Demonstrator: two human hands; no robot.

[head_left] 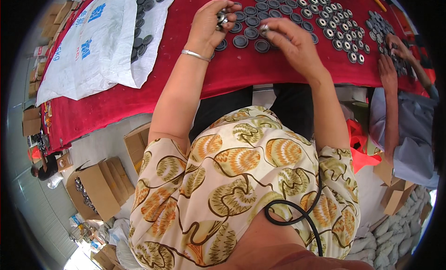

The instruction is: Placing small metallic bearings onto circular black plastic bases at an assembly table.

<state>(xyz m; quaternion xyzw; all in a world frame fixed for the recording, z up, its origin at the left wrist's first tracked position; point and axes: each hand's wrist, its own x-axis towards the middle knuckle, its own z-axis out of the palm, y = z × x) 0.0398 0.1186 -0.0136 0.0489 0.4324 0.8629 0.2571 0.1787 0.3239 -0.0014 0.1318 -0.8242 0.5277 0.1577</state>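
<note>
My left hand (pixel 209 26) is curled around several small shiny metal rings (pixel 221 20) above the red-covered table. Between the thumb and fingers of my right hand (pixel 292 42) is a single metal ring (pixel 264 30), held just over the dark round discs (pixel 251 33). These discs are grey-black with raised rims and lie flat, spread out between and beyond my hands. To the right of my right hand lie similar discs (pixel 329 33) with a pale metal ring set in the middle of each.
A white woven sack (pixel 100 47) lies at the left with loose dark discs (pixel 147 39) at its opening. On the right, a co-worker's hands (pixel 395 49) are over more dark parts. An orange stick (pixel 377 1) lies at the far edge. Cardboard boxes (pixel 100 188) stand below left.
</note>
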